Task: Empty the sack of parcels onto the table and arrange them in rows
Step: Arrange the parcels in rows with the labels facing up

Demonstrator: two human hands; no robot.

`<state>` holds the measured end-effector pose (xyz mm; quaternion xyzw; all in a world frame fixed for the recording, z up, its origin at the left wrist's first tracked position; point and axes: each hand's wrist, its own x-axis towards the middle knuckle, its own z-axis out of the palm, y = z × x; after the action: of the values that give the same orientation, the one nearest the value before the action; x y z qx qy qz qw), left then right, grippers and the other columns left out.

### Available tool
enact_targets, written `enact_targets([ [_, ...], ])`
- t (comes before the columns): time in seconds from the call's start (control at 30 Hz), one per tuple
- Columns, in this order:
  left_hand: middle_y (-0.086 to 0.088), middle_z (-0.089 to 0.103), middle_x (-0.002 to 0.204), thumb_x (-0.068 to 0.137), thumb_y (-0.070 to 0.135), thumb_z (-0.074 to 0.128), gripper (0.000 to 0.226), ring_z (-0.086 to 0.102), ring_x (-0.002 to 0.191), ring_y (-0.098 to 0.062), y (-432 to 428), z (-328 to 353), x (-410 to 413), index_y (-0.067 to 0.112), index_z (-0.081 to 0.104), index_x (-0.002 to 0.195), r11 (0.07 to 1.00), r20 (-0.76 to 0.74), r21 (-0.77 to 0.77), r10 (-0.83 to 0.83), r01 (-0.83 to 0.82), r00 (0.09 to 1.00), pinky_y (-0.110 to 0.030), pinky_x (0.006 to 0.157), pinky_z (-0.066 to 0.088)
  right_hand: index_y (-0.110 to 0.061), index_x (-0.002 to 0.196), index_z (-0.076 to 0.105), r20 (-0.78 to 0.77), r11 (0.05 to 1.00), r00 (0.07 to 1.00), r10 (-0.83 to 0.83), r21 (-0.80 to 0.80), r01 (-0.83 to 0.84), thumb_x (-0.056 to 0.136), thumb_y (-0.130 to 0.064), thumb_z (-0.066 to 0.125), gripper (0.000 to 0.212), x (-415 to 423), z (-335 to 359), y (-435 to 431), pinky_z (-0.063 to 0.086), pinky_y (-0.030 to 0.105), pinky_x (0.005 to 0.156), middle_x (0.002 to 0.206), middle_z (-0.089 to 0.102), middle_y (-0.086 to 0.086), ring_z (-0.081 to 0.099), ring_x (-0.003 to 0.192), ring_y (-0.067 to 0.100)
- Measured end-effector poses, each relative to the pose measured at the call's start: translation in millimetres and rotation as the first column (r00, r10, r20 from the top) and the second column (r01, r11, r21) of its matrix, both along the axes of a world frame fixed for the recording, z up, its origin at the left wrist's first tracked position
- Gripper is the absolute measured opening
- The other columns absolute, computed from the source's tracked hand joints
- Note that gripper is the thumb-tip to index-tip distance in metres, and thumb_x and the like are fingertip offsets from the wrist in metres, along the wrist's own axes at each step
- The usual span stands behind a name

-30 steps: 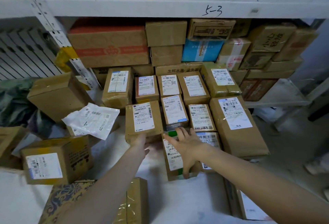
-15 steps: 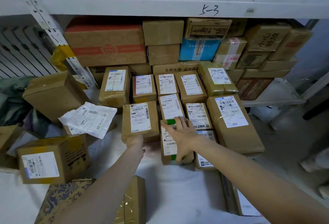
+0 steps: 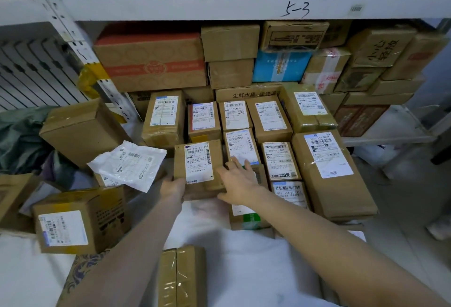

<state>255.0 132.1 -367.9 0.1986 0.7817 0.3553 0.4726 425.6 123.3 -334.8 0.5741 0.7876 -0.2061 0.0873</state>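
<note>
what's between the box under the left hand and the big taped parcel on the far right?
Head view: between the labelled box at the left hand and the large taped parcel lie two columns of small labelled boxes, with the right hand resting there.

L arm extended toward 12 o'clock, left hand [image 3: 173,188] curled | R arm toward 11 o'clock, right hand [image 3: 240,182] flat, fingers spread
</note>
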Motion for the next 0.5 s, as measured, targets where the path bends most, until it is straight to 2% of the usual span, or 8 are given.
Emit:
enact_targets([
  [0.1,-0.013,0.058,0.116,0.090,0.007,0.058,0.043,0.053,0.102,-0.032,3,2,-2,0.013,0.051,0.132,0.998,0.014,0.044,-0.040,0.039,0.999,-0.050,0.097,0.050,-0.010,0.142,0.029,0.029,0.998,0.998,-0.061,-0.007,0.061,0.080,-0.035,0.072,0.079,-14,-8,7,0.007,0.055,0.117,0.148,0.024,0.027,0.011,0.144,0.040],
  [0.2,-0.010,0.061,0.107,0.089,0.010,0.060,0.021,0.058,0.102,-0.033,1,2,1,0.021,0.054,0.106,0.994,-0.031,0.076,-0.071,0.073,0.997,-0.051,0.097,0.050,-0.011,0.136,0.033,-0.017,0.994,0.994,-0.108,0.005,0.108,0.072,-0.034,0.076,0.081,-20,-8,12,0.021,0.048,0.115,0.136,0.031,0.022,0.029,0.130,0.039],
  [0.27,-0.011,0.066,0.108,0.087,0.011,0.061,0.016,0.061,0.103,-0.035,2,-3,0,0.021,0.055,0.097,0.993,-0.036,0.068,-0.090,0.092,0.995,-0.052,0.096,0.050,-0.012,0.135,0.035,-0.028,0.991,0.991,-0.133,0.029,0.134,0.072,-0.037,0.076,0.080,-20,-11,13,0.022,0.046,0.114,0.133,0.032,0.021,0.031,0.127,0.037],
  [0.5,-0.008,0.063,0.102,0.090,0.006,0.055,0.019,0.060,0.100,-0.032,7,-5,-2,0.019,0.057,0.103,0.990,-0.100,0.098,-0.088,0.098,0.991,-0.047,0.094,0.053,-0.012,0.133,0.034,-0.019,0.985,0.987,-0.161,0.054,0.162,0.069,-0.037,0.078,0.082,-26,-18,21,0.027,0.041,0.110,0.131,0.033,0.019,0.032,0.124,0.034],
])
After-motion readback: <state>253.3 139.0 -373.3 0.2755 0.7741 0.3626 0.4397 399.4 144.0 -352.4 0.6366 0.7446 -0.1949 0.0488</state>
